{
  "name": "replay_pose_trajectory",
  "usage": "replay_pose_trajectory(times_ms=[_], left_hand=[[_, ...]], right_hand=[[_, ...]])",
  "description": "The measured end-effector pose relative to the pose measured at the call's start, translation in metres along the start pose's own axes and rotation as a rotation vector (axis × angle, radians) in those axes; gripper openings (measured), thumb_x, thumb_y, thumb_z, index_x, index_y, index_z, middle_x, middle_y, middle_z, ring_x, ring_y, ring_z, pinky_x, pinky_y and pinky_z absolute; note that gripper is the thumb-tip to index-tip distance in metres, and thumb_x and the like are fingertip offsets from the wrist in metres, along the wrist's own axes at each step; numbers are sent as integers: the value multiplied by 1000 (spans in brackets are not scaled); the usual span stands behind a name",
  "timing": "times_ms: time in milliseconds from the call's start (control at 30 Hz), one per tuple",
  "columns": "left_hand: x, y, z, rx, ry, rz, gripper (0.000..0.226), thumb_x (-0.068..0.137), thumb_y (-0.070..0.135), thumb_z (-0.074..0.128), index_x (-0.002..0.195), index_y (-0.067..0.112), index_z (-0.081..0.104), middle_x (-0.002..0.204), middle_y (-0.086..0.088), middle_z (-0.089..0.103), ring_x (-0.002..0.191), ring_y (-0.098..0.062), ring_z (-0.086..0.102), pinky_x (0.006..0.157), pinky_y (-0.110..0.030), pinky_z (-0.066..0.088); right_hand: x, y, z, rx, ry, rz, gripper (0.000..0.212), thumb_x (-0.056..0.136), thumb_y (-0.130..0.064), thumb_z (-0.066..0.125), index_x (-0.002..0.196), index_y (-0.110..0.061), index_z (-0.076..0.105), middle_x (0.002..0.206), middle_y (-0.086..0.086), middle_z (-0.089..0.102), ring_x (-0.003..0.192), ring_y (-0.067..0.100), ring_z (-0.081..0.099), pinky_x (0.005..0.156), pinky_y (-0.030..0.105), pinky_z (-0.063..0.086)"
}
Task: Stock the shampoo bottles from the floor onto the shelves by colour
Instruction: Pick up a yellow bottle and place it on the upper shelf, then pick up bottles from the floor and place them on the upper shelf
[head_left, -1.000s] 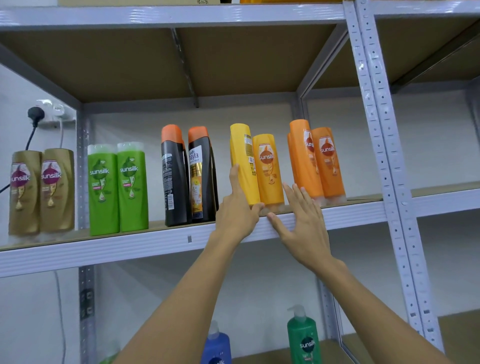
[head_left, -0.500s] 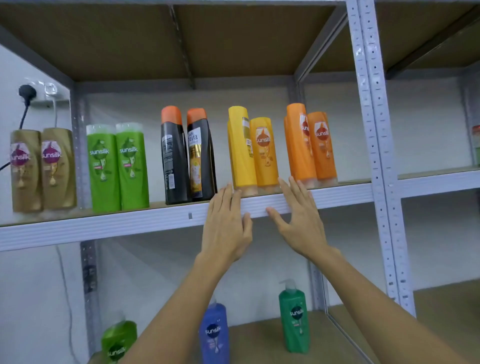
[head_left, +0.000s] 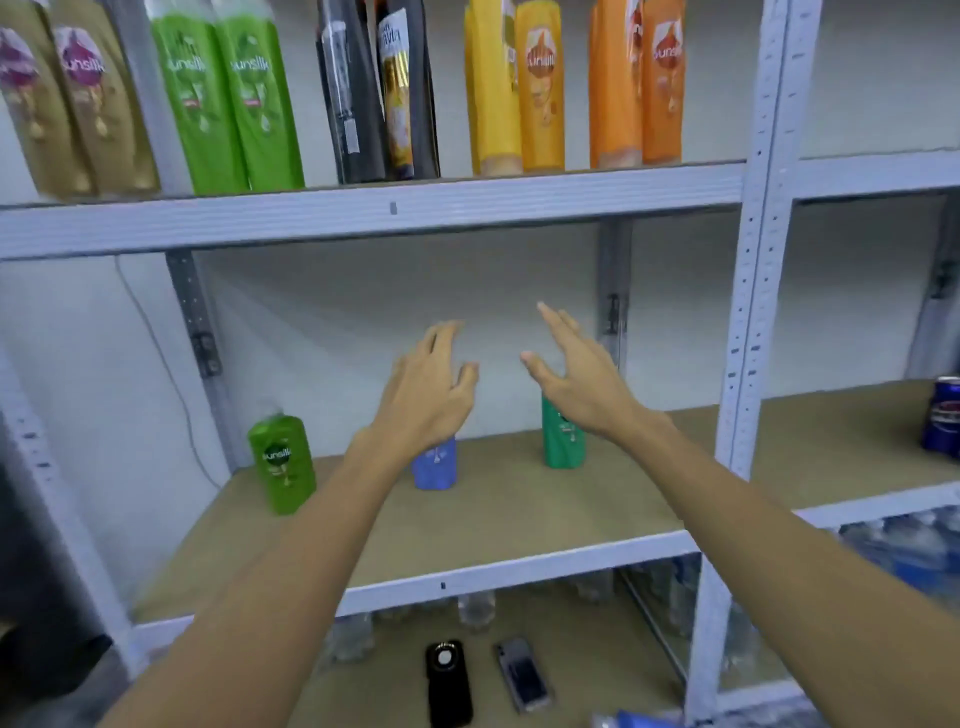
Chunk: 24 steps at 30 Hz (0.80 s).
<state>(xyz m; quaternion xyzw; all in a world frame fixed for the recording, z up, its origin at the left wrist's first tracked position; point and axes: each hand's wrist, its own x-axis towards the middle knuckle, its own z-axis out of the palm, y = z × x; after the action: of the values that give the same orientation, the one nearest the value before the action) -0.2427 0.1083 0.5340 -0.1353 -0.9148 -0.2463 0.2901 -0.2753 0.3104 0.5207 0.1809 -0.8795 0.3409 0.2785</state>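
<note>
Two yellow bottles (head_left: 514, 88) stand upright on the upper shelf (head_left: 363, 213), long axes vertical, between a black pair (head_left: 376, 93) and an orange pair (head_left: 636, 83); green (head_left: 228, 98) and gold (head_left: 67, 98) pairs continue leftward. All are smooth, glossy plastic, tall and flattened, standing cap-down. Each colour is grouped, so this row appears stocked.

Both hands hang below that shelf, in front of the middle shelf (head_left: 519, 564), and hold nothing. The left hand (head_left: 431, 387) shows relaxed, slightly curled fingers; the right hand (head_left: 576, 371) is spread with fingers straight. They are near each other but not touching.

Remaining floor stock is not clearly visible; a blue object (head_left: 631, 719) at the bottom edge may be a bottle, lying down and to the right, nearer the right hand. The next move probably requires lowering toward it.

On the brown, matte middle shelf board stand a light-green bottle (head_left: 283, 462), a blue bottle (head_left: 435, 467) and a dark-green bottle (head_left: 563, 439), the latter two partly hidden by the hands. Two dark phone-like devices (head_left: 449, 683) lie flat on the bottom board.
</note>
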Motion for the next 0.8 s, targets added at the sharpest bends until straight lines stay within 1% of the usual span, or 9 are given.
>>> replay_pose_trajectory(times_ms=[67, 167, 200, 267, 367, 467, 567, 633, 800], left_hand=[[-30, -14, 15, -6, -65, -45, 52, 103, 31, 46, 151, 14, 36, 157, -11, 39, 141, -31, 39, 116, -40, 30], [-78, -35, 42, -60, -143, -118, 61, 99, 45, 40, 151, 14, 37, 155, -12, 41, 139, -34, 42, 115, -44, 33], [-94, -41, 51, -81, -166, -143, 62, 99, 45, 40, 152, 14, 35, 156, -11, 40, 138, -33, 42, 114, -42, 33], [-127, -51, 69, -101, -212, -189, 54, 104, 35, 44, 153, 14, 33, 158, -10, 36, 137, -32, 44, 110, -35, 30], [-169, -66, 93, -96, -260, -230, 52, 103, 29, 47, 152, 16, 34, 156, -11, 38, 137, -32, 43, 110, -36, 32], [-205, -87, 119, -87, -324, -272, 51, 104, 34, 46, 151, 17, 34, 156, -9, 37, 139, -30, 40, 112, -40, 33], [-239, -105, 142, -100, -403, -356, 54, 105, 39, 44, 153, 21, 31, 158, -9, 36, 140, -32, 40, 112, -47, 36], [-263, -118, 157, -114, -459, -411, 54, 105, 38, 45, 154, 21, 30, 158, -10, 35, 141, -33, 39, 114, -48, 34], [-333, -152, 199, -109, -699, -554, 56, 103, 45, 46, 151, 25, 27, 152, -15, 41, 128, -39, 48, 101, -47, 41]], right_hand=[[-30, 9, 22, 1, -53, 27, 69, 101, -46, 53, 161, -28, 23, 166, 4, 27, 154, 22, 22, 123, 43, 25], [-78, 19, 53, 14, -114, 73, 69, 101, -44, 54, 160, -24, 25, 166, 7, 27, 155, 21, 20, 125, 40, 20], [-94, 22, 63, 22, -135, 93, 69, 102, -41, 55, 160, -23, 24, 166, 8, 27, 155, 21, 19, 125, 36, 18], [-124, 29, 82, 24, -184, 127, 68, 103, -37, 55, 161, -19, 23, 165, 11, 26, 154, 23, 21, 121, 29, 16], [-166, 43, 112, 31, -255, 192, 71, 102, -37, 55, 161, -18, 21, 166, 11, 26, 152, 26, 26, 122, 34, 21], [-202, 57, 140, 40, -298, 248, 70, 102, -38, 56, 160, -13, 25, 164, 11, 29, 151, 26, 28, 121, 36, 25], [-238, 69, 168, 65, -357, 336, 73, 101, -44, 55, 161, -19, 21, 165, 7, 28, 151, 25, 29, 121, 40, 30], [-262, 77, 186, 84, -421, 399, 74, 101, -46, 53, 162, -21, 17, 166, 6, 26, 151, 26, 29, 120, 41, 31], [-326, 106, 234, 78, -609, 543, 73, 104, -42, 51, 163, -24, 11, 167, 6, 24, 133, 36, 50, 100, 38, 43]])
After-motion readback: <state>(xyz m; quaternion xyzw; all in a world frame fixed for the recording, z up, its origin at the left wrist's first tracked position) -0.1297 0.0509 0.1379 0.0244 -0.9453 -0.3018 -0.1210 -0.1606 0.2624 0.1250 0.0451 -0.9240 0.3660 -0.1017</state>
